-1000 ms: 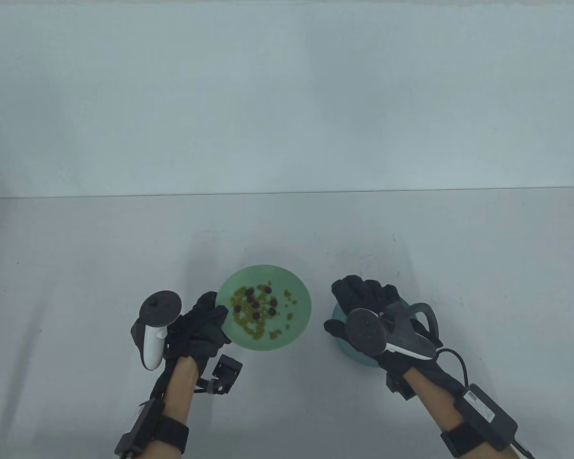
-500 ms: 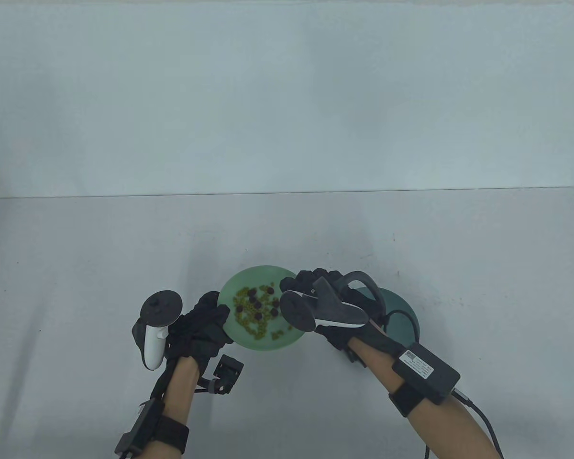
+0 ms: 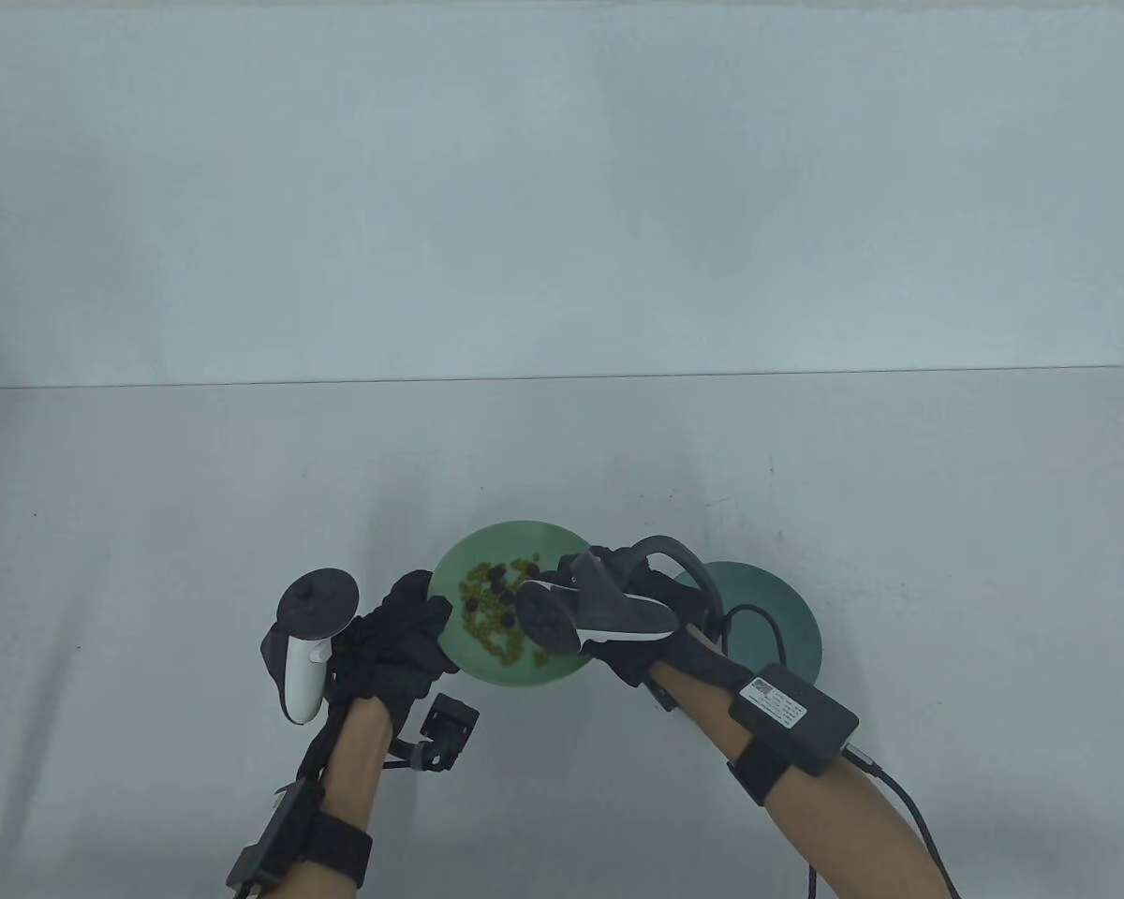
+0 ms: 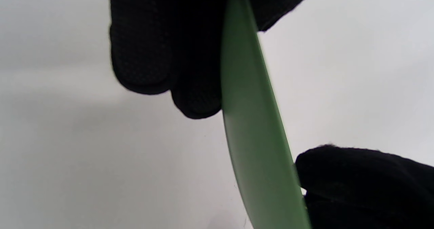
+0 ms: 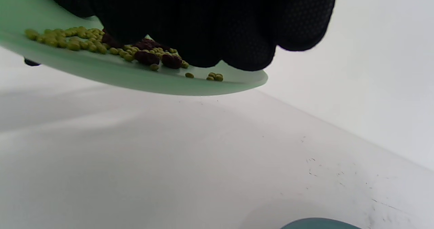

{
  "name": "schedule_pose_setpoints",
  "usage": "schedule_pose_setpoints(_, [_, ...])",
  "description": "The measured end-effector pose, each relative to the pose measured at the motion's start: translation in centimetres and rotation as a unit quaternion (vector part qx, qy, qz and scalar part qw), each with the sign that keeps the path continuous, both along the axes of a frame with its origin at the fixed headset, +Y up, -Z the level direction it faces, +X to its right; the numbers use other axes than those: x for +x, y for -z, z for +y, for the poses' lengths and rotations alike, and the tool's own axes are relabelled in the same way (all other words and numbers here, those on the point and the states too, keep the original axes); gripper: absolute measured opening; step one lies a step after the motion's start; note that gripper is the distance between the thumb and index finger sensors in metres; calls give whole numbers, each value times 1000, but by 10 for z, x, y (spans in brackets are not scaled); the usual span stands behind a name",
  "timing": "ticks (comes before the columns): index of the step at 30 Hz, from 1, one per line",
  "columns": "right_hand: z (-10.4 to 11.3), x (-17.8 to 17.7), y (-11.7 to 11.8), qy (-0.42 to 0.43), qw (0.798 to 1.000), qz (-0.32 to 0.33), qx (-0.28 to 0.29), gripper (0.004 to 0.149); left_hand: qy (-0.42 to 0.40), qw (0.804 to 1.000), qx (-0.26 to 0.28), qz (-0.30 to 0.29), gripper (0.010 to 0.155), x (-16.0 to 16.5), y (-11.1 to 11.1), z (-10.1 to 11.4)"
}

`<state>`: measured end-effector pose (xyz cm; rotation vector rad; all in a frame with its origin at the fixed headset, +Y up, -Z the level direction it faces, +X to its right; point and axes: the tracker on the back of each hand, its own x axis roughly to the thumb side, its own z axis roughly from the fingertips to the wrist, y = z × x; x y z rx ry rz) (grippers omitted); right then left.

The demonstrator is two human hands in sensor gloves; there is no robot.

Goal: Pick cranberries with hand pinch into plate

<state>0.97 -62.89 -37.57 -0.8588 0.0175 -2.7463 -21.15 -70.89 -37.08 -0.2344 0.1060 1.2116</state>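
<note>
While it reaches in from the near-left, left hand (image 3: 401,637): grips the near-left rim of the light green plate, fingers (image 4: 152,52) under it and the thumb on top; a white and black tracker (image 3: 304,637) sits on its back.
Light green plate (image 3: 464,646): held above the surface and tilted, seen edge-on in the left wrist view (image 4: 251,120); in the right wrist view (image 5: 135,81) its near edge hangs clear of the surface.
Green pellets (image 3: 487,637): small yellow-green grains scattered over the plate's middle, mixed with the fruit (image 5: 78,42).
Cranberries (image 3: 498,585): several dark red pieces lie among the pellets on the light green plate (image 5: 152,56), directly under the right fingertips.
Right hand (image 3: 618,618): over the right half of the light green plate, fingers (image 5: 237,29) curled down onto the cranberry pile; whether a berry is pinched between them cannot be told, as the glove hides the tips.
Teal plate (image 3: 787,627): flat on the surface just right of the light green plate, partly behind the right wrist; only its rim shows in the right wrist view (image 5: 318,224).
Surface (image 3: 150,524): pale grey.
</note>
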Motion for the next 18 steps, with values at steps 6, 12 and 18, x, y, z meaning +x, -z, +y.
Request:
schedule_pose_setpoints(6, [-3, -4, 0, -7, 1000, 7, 4, 49, 0, 1000, -1, 0, 59, 0, 0, 0])
schedule_pose_setpoints(12, [-6, -8, 0, -23, 1000, 11, 15, 50, 2, 1000, 1, -1, 59, 0, 0, 0])
schedule_pose_setpoints(18, [-11, -12, -2, -46, 998, 22, 28, 50, 2, 1000, 1, -3, 59, 1, 1, 1])
